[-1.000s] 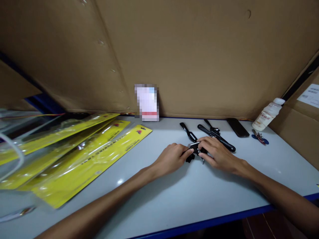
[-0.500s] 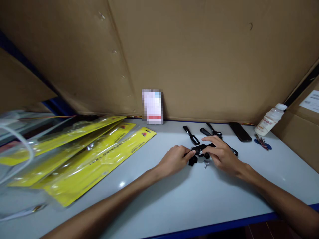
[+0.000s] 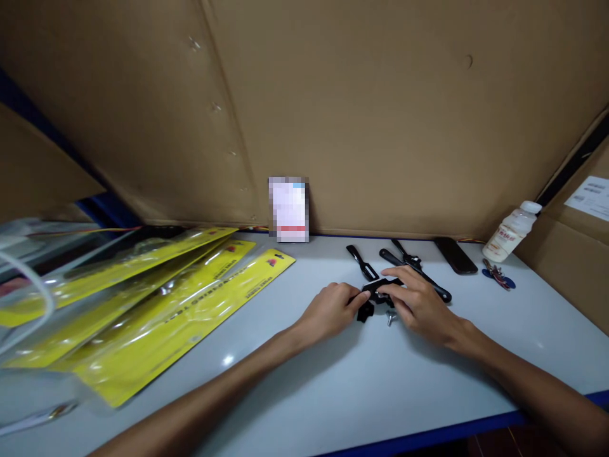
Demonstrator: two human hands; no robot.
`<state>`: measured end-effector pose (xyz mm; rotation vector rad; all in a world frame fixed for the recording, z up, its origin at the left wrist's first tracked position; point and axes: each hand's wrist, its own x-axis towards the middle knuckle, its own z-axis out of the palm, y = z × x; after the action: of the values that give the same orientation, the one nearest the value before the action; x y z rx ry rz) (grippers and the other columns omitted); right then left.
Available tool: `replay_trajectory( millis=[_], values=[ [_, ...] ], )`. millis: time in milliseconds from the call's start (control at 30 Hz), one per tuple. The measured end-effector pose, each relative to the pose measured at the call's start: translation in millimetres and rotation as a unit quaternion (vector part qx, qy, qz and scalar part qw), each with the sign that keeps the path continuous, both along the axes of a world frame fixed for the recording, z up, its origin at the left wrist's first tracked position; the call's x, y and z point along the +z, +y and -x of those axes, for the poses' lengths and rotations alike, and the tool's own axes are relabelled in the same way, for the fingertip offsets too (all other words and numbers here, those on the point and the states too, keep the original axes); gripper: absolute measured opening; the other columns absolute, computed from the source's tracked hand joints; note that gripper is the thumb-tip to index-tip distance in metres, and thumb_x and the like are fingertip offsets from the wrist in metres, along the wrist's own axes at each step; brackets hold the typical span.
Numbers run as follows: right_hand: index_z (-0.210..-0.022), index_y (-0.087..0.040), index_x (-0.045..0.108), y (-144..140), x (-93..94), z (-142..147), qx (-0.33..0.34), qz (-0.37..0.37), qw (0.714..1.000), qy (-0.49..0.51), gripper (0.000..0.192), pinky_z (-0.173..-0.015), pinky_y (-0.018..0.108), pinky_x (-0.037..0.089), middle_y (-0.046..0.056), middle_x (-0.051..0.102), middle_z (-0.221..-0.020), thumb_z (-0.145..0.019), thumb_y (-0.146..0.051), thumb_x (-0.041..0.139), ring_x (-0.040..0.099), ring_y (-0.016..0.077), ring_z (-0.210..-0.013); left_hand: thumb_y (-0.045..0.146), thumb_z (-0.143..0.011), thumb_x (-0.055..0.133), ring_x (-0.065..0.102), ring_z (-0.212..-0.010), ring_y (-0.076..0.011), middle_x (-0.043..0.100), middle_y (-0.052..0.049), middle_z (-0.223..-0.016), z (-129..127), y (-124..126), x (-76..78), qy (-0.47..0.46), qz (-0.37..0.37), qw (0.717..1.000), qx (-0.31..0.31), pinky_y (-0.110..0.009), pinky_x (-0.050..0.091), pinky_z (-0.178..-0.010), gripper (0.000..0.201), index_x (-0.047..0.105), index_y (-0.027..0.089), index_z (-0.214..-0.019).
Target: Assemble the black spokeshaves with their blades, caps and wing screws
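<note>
Both my hands meet over a small black clamp-like part [image 3: 373, 296] in the middle of the white table [image 3: 361, 381]. My left hand [image 3: 330, 310] pinches its left end between thumb and fingers. My right hand [image 3: 419, 303] grips its right end, fingers curled over it. A small silver screw [image 3: 389, 315] lies on the table just under the part, beside my right thumb. Black tool arms [image 3: 419, 274] lie right behind my right hand, and a shorter black piece [image 3: 361, 261] lies behind the part.
Yellow blister packs in clear plastic [image 3: 157, 304] cover the table's left side. At the back stand a card [image 3: 288, 209], a black phone [image 3: 455, 255], a white bottle [image 3: 511, 232] and keys [image 3: 497, 275]. Cardboard walls enclose the back and right. The blue table edge [image 3: 428, 435] runs in front.
My right hand's fingers lifted off the black part half a second ago and have now closed over it again. My left hand kept its hold. The camera view shifted slightly.
</note>
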<state>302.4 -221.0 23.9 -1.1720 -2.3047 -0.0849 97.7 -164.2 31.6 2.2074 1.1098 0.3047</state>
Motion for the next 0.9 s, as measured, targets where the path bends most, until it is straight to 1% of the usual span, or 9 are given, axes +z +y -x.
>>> replay_trajectory(
  millis=[133, 233, 300, 367, 500, 633, 733, 800, 900],
  values=[
    [-0.102, -0.021, 0.072, -2.3, 2.8, 0.8, 0.03, 0.004, 0.999, -0.012, 0.042, -0.097, 0.05, 0.049, 0.012, 0.059, -0.127, -0.081, 0.004, 0.045, 0.051, 0.0261, -0.122, 0.041, -0.096, 0.035, 0.042, -0.043, -0.0154, 0.041, 0.003, -0.04, -0.6, 0.7, -0.2, 0.002, -0.003, 1.0, -0.004, -0.029, 0.029, -0.053, 0.044, 0.039, 0.025, -0.055],
    [-0.092, -0.017, 0.073, -1.6, 4.5, -0.3, 0.002, -0.014, 1.0, -0.015, 0.034, -0.097, 0.051, 0.048, 0.015, 0.059, -0.125, -0.083, 0.001, 0.046, 0.052, 0.0273, -0.119, 0.042, -0.096, 0.035, 0.043, -0.045, -0.0163, 0.041, 0.003, -0.041, 0.2, 0.2, -0.8, 0.011, -0.002, 1.0, -0.001, -0.029, 0.029, -0.053, 0.044, 0.041, 0.025, -0.056],
    [-0.1, -0.016, 0.073, -1.0, 5.0, -0.9, -0.016, -0.021, 1.0, -0.013, 0.035, -0.097, 0.05, 0.049, 0.016, 0.059, -0.125, -0.085, 0.001, 0.046, 0.053, 0.027, -0.117, 0.043, -0.096, 0.035, 0.043, -0.047, -0.0165, 0.041, 0.003, -0.043, 0.7, -0.1, -1.6, 0.016, -0.015, 1.0, 0.0, -0.029, 0.028, -0.053, 0.045, 0.043, 0.024, -0.056],
    [-0.106, -0.017, 0.072, -0.9, 5.3, -1.0, -0.001, -0.016, 1.0, -0.017, 0.039, -0.098, 0.049, 0.049, 0.016, 0.058, -0.126, -0.084, 0.002, 0.045, 0.052, 0.0265, -0.119, 0.042, -0.095, 0.035, 0.043, -0.048, -0.0164, 0.043, 0.002, -0.045, 0.9, 0.1, -2.4, 0.015, -0.029, 0.999, -0.003, -0.029, 0.028, -0.054, 0.046, 0.047, 0.023, -0.055],
    [-0.091, -0.017, 0.074, -1.9, 6.0, -0.7, 0.008, -0.014, 0.999, -0.032, 0.035, -0.099, 0.05, 0.047, 0.014, 0.058, -0.127, -0.082, 0.003, 0.047, 0.05, 0.0274, -0.122, 0.043, -0.095, 0.035, 0.042, -0.046, -0.016, 0.042, 0.002, -0.043, 0.3, 0.8, -2.8, 0.013, -0.017, 1.0, 0.0, -0.029, 0.028, -0.053, 0.046, 0.052, 0.022, -0.058],
    [-0.106, -0.017, 0.072, -1.9, 7.0, -0.5, -0.014, -0.028, 0.999, -0.034, 0.041, -0.096, 0.051, 0.049, 0.015, 0.059, -0.125, -0.084, 0.004, 0.045, 0.051, 0.0277, -0.121, 0.043, -0.094, 0.034, 0.041, -0.05, -0.0159, 0.043, 0.002, -0.047, -0.8, 1.2, -2.3, 0.024, -0.019, 0.999, 0.008, -0.029, 0.027, -0.055, 0.045, 0.053, 0.021, -0.059],
    [-0.098, -0.019, 0.074, -1.5, 7.6, -0.3, 0.021, -0.022, 0.999, -0.038, 0.04, -0.098, 0.05, 0.049, 0.014, 0.058, -0.127, -0.082, 0.005, 0.046, 0.049, 0.0271, -0.124, 0.042, -0.094, 0.035, 0.039, -0.052, -0.0154, 0.046, 0.001, -0.052, -0.9, 1.8, -3.9, 0.026, -0.027, 0.999, 0.004, -0.029, 0.026, -0.056, 0.045, 0.053, 0.021, -0.059],
    [-0.091, -0.018, 0.074, -1.4, 8.2, 0.0, 0.006, -0.028, 0.999, -0.039, 0.038, -0.097, 0.05, 0.049, 0.014, 0.058, -0.126, -0.082, 0.005, 0.046, 0.05, 0.0276, -0.122, 0.042, -0.094, 0.035, 0.037, -0.052, -0.0149, 0.045, 0.001, -0.052, -0.7, 2.4, -5.7, 0.03, -0.025, 0.999, 0.005, -0.029, 0.025, -0.056, 0.045, 0.051, 0.021, -0.058],
    [-0.103, -0.018, 0.073, -1.5, 9.6, 0.6, -0.014, -0.039, 0.998, -0.042, 0.041, -0.096, 0.051, 0.05, 0.015, 0.058, -0.124, -0.083, 0.005, 0.045, 0.05, 0.0277, -0.121, 0.042, -0.095, 0.036, 0.036, -0.052, -0.0148, 0.044, 0.001, -0.052, -0.1, 2.6, -7.6, 0.036, -0.025, 0.999, 0.007, -0.029, 0.025, -0.056, 0.045, 0.051, 0.022, -0.058]
  ],
)
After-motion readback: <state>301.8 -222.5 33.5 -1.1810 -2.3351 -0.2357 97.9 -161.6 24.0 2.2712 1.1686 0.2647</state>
